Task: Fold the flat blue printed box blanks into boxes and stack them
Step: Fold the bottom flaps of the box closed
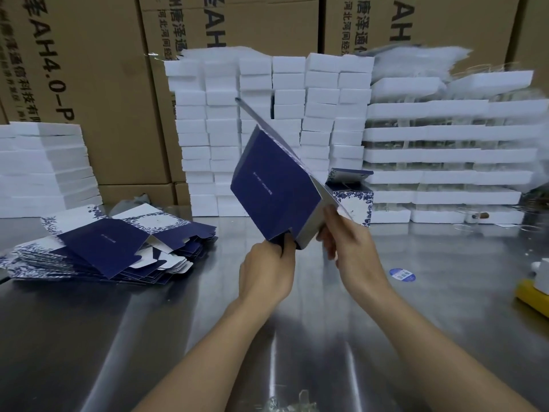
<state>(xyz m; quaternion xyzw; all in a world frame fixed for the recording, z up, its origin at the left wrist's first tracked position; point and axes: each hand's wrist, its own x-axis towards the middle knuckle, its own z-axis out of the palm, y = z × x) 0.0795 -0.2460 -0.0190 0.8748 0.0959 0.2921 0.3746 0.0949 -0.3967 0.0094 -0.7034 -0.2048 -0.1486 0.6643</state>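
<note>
Brown cartons (89,84) wall off the back, and in front of them white boxes (267,138) are stacked high. The steel desk (148,337) runs across the foreground. At its left, a slumped pile of flat blanks (113,248) waits, dark blue and floral white. Centre stage, one blank (273,185) is up in the air above the desk, tilted, partly opened into a sleeve, with a long flap pointing up and away. Just behind it to the right, one folded box (353,203) stands on the desk, lid flap open. The left hand (267,272) pinches the blank's lower corner, fingers curled round a bottom flap. The right hand (347,242) grips the grey inner panel beside it. This looks like the bottom-closing step: the sleeve needs squaring, then the bottom flaps tucking in. A blue sticker (402,275) lies on the desk, right of the hands.
</note>
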